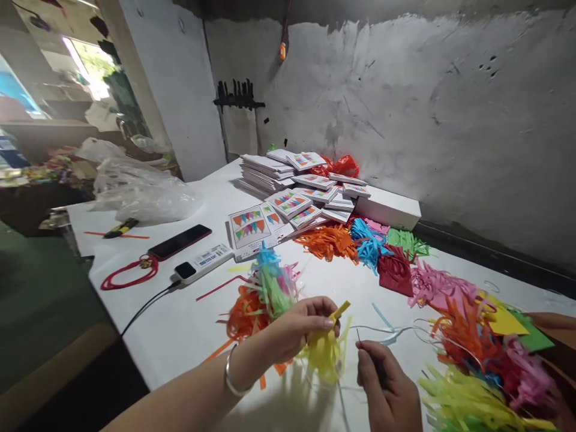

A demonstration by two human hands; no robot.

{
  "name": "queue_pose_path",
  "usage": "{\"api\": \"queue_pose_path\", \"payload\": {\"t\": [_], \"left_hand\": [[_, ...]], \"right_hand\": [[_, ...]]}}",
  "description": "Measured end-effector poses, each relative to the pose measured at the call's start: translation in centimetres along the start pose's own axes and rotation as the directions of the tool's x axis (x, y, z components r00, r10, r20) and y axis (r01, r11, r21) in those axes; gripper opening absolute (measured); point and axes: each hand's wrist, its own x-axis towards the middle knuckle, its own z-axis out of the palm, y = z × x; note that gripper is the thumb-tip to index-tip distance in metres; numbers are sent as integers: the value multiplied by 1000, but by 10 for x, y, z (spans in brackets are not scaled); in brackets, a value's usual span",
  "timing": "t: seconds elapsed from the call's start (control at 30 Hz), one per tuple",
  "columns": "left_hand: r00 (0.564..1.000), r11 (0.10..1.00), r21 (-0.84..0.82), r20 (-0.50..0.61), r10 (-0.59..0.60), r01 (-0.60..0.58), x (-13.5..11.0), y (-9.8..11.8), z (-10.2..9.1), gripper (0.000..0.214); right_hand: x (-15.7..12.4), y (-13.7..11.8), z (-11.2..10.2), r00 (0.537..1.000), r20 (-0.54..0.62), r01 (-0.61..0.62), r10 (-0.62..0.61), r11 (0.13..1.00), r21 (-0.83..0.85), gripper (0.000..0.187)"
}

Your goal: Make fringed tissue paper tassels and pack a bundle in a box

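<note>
My left hand, with a silver bangle at the wrist, is closed on a yellow paper tassel whose strips hang down over the white table. To its right, my right hand pinches a thin needle that points upward, apart from the tassel. A white string runs across the table behind my right hand. Left of my left hand lie an orange tassel and a pale green and blue tassel, partly covered by my forearm.
Folded tassels, among them a dark red one, line the back right. Stacked cards and a white box stand near the wall. A phone, a white device and plastic bags lie left. Another person's arm reaches in right.
</note>
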Motion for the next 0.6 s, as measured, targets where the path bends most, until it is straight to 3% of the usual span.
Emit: {"api": "queue_pose_path", "payload": {"t": [0.13, 0.2, 0.27, 0.33, 0.4, 0.47, 0.53, 0.6], "left_hand": [[993, 937, -339, 101, -54, 85, -24, -12, 21, 41], [992, 931, -358, 123, -29, 72, -30, -17, 27, 37], [995, 994, -110, 99, 22, -11, -37, -21, 32, 24], [986, 953, 279, 146, 83, -122, -44, -23, 34, 20], [958, 789, 561, 262, 119, -251, -49, -26, 30, 35], [942, 629, 705, 294, 162, -328, -47, -30, 18, 47], [958, 488, 828, 203, 201, -278, -39, -36, 0, 45], [973, 404, 895, 117, 200, -191, -30, -40, -21, 30]], "right_hand": [[-7, -18, -3, 999, -2, 33, -33, 999, 15, 31], [-7, -21, -2, 999, 31, 38, -39, 999, 23, 31], [-6, -20, -3, 998, 43, 41, -41, 999, 9, 32], [-4, -20, -8, 999, 27, 44, -44, 999, -23, 32], [-2, -20, -13, 999, 8, 51, -50, 997, -52, 31], [0, -22, -18, 998, 8, 67, -67, 996, -66, 30], [0, -24, -21, 996, 20, 89, -88, 993, -72, 27], [-1, -25, -22, 993, 43, 108, -106, 992, -66, 26]]}}
